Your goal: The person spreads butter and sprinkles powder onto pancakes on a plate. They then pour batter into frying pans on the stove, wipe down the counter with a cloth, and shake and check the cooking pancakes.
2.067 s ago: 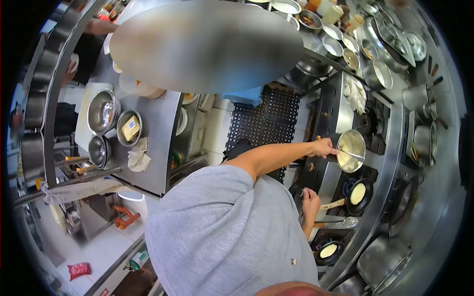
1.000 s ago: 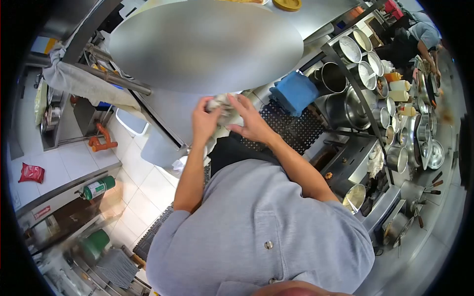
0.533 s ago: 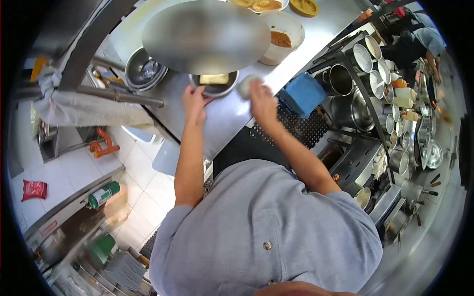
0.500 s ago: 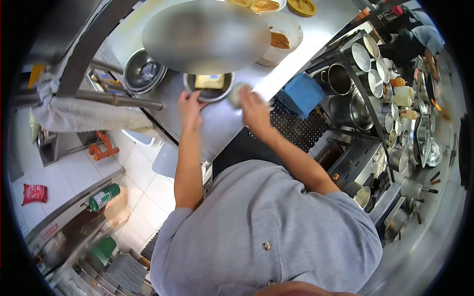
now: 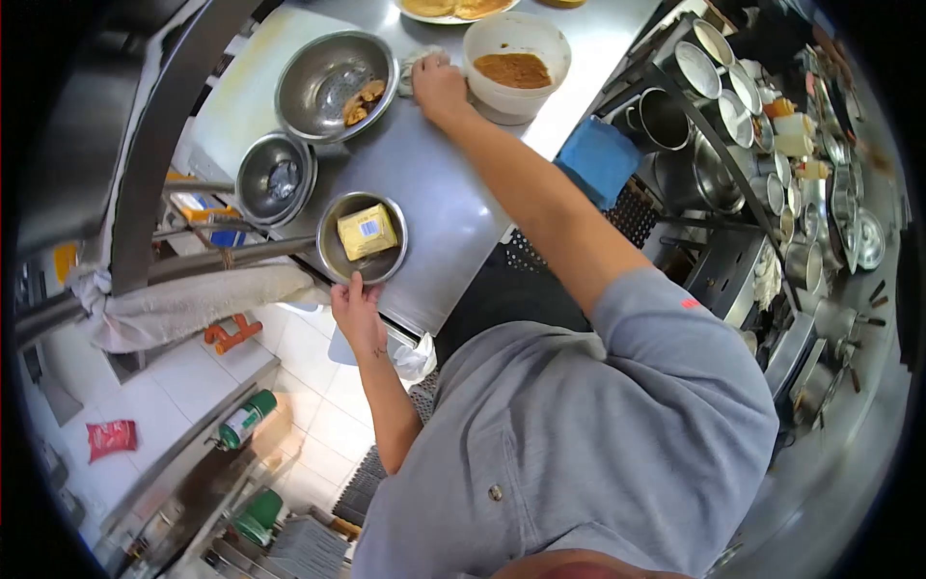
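Note:
My left hand [image 5: 358,311] grips the near rim of a small metal bowl [image 5: 326,262], thumb at the edge. In this bowl lies a yellow wrapped block [image 5: 367,232] with a white label, like a pack of butter. My right hand [image 5: 440,89] reaches far forward, its fingers closed on a crumpled whitish cloth [image 5: 413,66] pressed to the steel counter [image 5: 436,207]. The cloth is partly hidden by the hand. To its left stands a large metal bowl [image 5: 313,82] with browned food pieces [image 5: 365,103]; to its right, a white tub [image 5: 511,101] of reddish-brown filling.
Stacked metal bowls [image 5: 253,188] holding clear plastic stand at the counter's left edge. A plate of yellow flat food [image 5: 453,8] is at the far end. A blue container [image 5: 600,159] and a rack of pots [image 5: 666,121] are on the right. A towel [image 5: 207,294] hangs at left.
My right hand has moved forward with the cloth, up beside the white tub. The small bowl appears nearer and further left, my left hand still on it. The view has shifted.

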`<move>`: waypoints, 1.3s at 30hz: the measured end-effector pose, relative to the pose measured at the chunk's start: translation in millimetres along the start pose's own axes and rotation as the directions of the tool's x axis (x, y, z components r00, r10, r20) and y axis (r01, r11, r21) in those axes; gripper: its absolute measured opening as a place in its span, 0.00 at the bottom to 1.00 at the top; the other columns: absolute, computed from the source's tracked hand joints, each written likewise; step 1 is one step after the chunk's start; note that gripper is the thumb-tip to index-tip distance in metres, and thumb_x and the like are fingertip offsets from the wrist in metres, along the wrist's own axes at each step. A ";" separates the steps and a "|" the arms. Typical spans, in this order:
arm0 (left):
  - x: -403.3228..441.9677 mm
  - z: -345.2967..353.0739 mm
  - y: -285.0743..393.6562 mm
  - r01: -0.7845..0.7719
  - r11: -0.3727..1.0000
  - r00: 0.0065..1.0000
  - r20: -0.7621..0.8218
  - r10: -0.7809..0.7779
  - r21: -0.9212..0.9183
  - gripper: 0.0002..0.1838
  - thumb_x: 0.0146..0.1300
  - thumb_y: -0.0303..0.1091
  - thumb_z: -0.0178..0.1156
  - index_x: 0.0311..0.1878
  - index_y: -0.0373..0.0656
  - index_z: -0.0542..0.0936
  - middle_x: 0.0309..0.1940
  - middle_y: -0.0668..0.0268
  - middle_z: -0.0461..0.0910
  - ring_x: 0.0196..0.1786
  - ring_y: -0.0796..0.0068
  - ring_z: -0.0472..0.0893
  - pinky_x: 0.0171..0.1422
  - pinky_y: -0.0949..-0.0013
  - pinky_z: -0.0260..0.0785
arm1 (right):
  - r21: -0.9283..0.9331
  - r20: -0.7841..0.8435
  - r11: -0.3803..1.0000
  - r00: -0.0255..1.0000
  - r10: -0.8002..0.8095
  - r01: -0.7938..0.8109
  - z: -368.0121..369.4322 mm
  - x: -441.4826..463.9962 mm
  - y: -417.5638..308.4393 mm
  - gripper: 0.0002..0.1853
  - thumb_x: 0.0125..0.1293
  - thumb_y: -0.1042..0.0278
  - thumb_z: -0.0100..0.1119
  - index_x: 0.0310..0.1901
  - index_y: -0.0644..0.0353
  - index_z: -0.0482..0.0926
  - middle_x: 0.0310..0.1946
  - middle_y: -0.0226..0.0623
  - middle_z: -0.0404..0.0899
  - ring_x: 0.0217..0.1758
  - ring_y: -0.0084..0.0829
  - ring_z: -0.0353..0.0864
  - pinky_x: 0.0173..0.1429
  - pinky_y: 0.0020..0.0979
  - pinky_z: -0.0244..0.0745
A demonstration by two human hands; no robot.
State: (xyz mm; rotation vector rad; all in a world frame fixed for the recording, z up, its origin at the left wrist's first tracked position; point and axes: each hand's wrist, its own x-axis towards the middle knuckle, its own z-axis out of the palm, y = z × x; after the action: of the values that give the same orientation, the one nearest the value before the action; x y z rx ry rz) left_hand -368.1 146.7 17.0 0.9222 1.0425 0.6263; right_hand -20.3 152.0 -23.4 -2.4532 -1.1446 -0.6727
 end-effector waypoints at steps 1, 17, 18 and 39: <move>-2.5 0.1 -0.4 -0.007 1.000 1.000 -0.002 0.007 -0.014 0.08 0.65 0.28 0.55 0.36 0.40 0.65 0.34 0.63 0.72 0.39 0.72 0.76 0.46 0.62 0.73 | -0.101 0.040 0.989 0.993 0.110 -0.106 3.9 -1.1 0.3 0.11 0.54 0.73 0.50 0.37 0.69 0.75 0.36 0.47 0.72 0.43 0.43 0.74 0.43 0.39 0.74; -56.3 158.0 19.4 -0.768 0.601 0.559 0.688 0.463 0.219 0.11 0.63 0.27 0.55 0.44 0.34 0.65 0.38 0.59 0.70 0.39 0.71 0.72 0.45 0.69 0.67 | 0.357 0.585 0.570 0.652 0.482 -0.740 -224.0 -372.2 55.0 0.29 0.56 0.60 0.57 0.60 0.56 0.68 0.47 0.46 0.74 0.51 0.47 0.71 0.56 0.42 0.66; -65.5 173.1 10.8 -0.733 0.655 0.539 0.745 0.392 0.185 0.11 0.63 0.26 0.55 0.44 0.35 0.65 0.38 0.59 0.70 0.39 0.71 0.72 0.45 0.69 0.67 | 0.250 0.731 0.505 0.503 0.461 -0.826 -239.1 -417.7 58.1 0.32 0.60 0.49 0.54 0.63 0.56 0.65 0.53 0.49 0.72 0.57 0.49 0.69 0.61 0.44 0.62; -215.2 149.4 -75.8 -0.675 0.727 0.241 0.969 0.052 0.129 0.09 0.60 0.31 0.59 0.36 0.36 0.71 0.24 0.64 0.74 0.25 0.78 0.73 0.31 0.74 0.67 | -0.186 0.590 -0.292 -0.344 0.731 -0.938 -321.4 -673.8 -70.1 0.20 0.53 0.59 0.60 0.48 0.55 0.79 0.43 0.47 0.80 0.47 0.40 0.79 0.53 0.35 0.71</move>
State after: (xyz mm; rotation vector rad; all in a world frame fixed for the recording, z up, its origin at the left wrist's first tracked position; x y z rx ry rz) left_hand -314.2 -113.7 77.5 1.8059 -0.1943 0.0494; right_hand -539.8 -379.6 -122.6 -2.0859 0.9438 0.8128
